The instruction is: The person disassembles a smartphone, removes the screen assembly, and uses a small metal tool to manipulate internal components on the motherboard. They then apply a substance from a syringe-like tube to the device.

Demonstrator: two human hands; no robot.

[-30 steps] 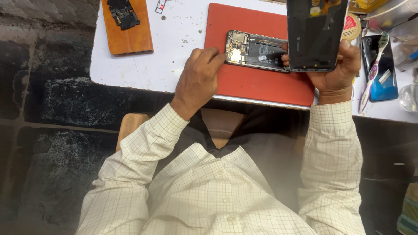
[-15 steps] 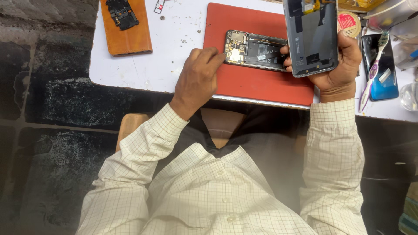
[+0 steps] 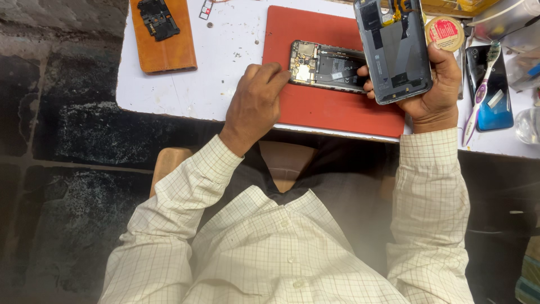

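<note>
An opened phone (image 3: 329, 66) with bare circuit board and battery lies on a red mat (image 3: 332, 110). My left hand (image 3: 256, 104) rests on the mat, its fingertips pinching the phone's left end. My right hand (image 3: 436, 90) holds a grey phone back cover (image 3: 394, 48) upright over the mat's right side. The cover's inner face, with a small orange flex strip, points at me. Its lower edge hides the phone's right end.
The white table (image 3: 225, 73) carries a brown case (image 3: 163, 42) with a black plastic part (image 3: 157, 17) on it. At the right lie a round red-labelled tin (image 3: 444, 32), a toothbrush (image 3: 481, 93) and a blue phone (image 3: 495, 90). A wooden seat (image 3: 169, 166) shows below.
My right hand has tilted and lowered the back cover, so its grey inner face shows fully. My left hand has stayed at the phone's left end.
</note>
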